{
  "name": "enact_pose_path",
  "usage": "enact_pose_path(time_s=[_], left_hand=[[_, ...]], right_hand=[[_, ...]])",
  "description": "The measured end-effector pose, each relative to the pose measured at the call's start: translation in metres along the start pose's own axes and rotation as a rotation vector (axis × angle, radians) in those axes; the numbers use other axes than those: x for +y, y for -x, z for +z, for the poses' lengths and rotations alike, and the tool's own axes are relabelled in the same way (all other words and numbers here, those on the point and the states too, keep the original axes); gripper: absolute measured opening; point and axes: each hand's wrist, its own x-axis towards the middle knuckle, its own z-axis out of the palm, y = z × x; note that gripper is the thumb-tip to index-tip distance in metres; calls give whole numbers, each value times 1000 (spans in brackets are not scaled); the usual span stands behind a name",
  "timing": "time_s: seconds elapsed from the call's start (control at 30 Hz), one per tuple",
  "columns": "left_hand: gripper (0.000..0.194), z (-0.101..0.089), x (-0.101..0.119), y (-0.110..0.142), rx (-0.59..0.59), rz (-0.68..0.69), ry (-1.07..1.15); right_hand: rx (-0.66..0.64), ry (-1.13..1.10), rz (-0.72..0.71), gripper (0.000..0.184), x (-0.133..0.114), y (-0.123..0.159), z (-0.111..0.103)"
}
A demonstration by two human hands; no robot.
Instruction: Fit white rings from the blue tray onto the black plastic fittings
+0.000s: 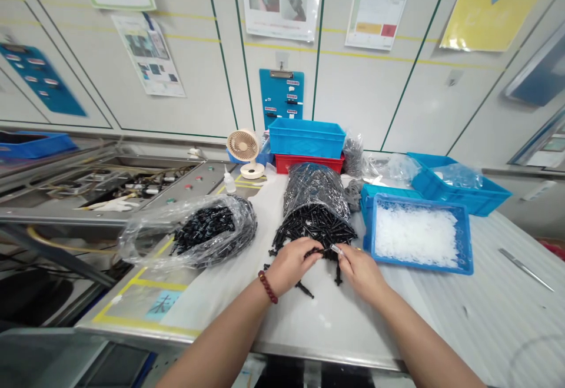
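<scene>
Above the table's front part, my left hand [290, 265] is closed on a thin black plastic part [314, 251], which points right. My right hand [358, 267] pinches a small whitish, clear tube-like piece [336, 249] at the tip of that black part. The two pieces meet or nearly meet; I cannot tell which. Just behind my hands, a clear plastic bag [314, 185] lies with its mouth toward me, and many black parts [315, 223] spill out of it. A few loose ones lie under my hands. To the right, a blue tray [465, 241] holds many small translucent white pieces [415, 235].
An open clear bag [145, 232] of black parts stands at left. Behind are a small fan [243, 146], a white squeeze bottle [229, 182], a blue bin [306, 139] on a red one [282, 164], and another blue bin [489, 196]. Metal tweezers [527, 269] lie far right.
</scene>
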Motion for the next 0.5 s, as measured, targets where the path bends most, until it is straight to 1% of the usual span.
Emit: enact_pose_path(time_s=[0.07,0.13,0.23,0.4,0.5], left_hand=[[12,-5,-3,-1,55,-10,66],[12,-6,-4,-2,62,-11,72],[15,-3,-7,-2,55,11,32],[20,5,-12,-1,28,85,-5],[21,8,-13,-1,16,90,-6]], right_hand=[[-19,-12,-4,31,-1,1,0],[-42,-16,-13,32,-2,1,-1],[-71,1,-20,34,-5,2,-2],[-106,-1,-53,36,-6,3,-3],[-114,3,-74,35,-6,3,-3]])
